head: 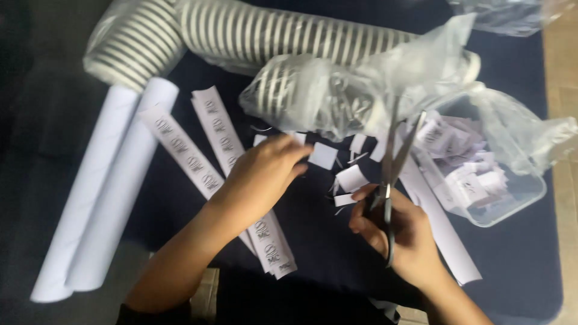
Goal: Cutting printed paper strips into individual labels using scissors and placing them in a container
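Dark cloth tabletop (518, 265), right hand (400, 238) fingers clenched around open scissors (394, 162), left hand (262, 174) fingers loosely curled over printed paper strips (211, 129)

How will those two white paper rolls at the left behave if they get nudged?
The two white paper rolls look round and smooth, so they would probably roll sideways on the dark cloth-covered table. Being only paper, they seem light and likely dent if squeezed.

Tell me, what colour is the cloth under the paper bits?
Dark navy cloth, best seen in the head view.
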